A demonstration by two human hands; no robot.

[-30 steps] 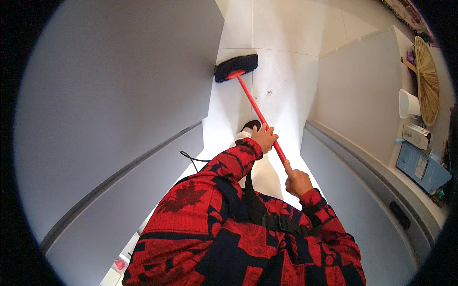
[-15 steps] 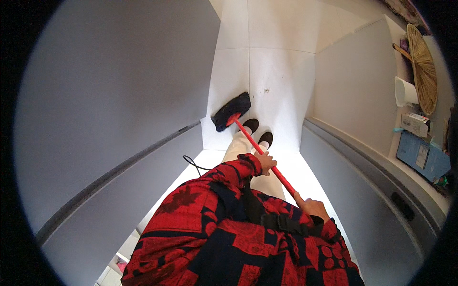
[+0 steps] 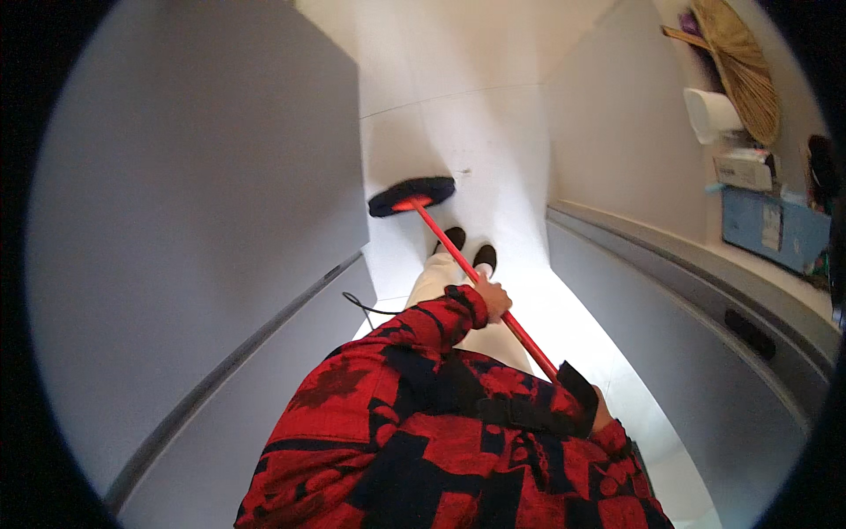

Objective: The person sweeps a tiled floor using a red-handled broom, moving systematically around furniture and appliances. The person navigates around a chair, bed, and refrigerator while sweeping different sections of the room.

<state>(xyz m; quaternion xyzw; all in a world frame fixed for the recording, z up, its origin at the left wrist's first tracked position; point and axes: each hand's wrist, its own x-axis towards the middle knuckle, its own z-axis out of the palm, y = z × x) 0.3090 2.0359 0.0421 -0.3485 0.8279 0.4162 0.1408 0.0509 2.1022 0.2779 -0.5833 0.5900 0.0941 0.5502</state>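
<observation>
A broom with a black bristle head (image 3: 411, 193) and a red handle (image 3: 441, 236) slants across in front of me. Its head rests on the pale floor ahead and to the left of my feet. My left hand (image 3: 494, 300) is wrapped round the middle of the handle. My right hand (image 3: 603, 414) is at the handle's near end by my waist, its fingers mostly hidden behind a black strap (image 3: 577, 394). A small patch of specks (image 3: 463, 172) lies on the floor just right of the bristles.
Grey panels with dark edge strips (image 3: 220, 377) flank me closely on both sides. On a right-hand ledge are a woven fan (image 3: 740, 75), a white cup-like container (image 3: 712, 115), a small box (image 3: 745, 167) and a blue box (image 3: 771, 227). My dark shoes (image 3: 485, 256) stand behind the broom head.
The broom head has swung from a steep slant to lying nearly crosswise and shifted slightly left. My right hand has drawn back behind the strap. The whole view has shifted somewhat.
</observation>
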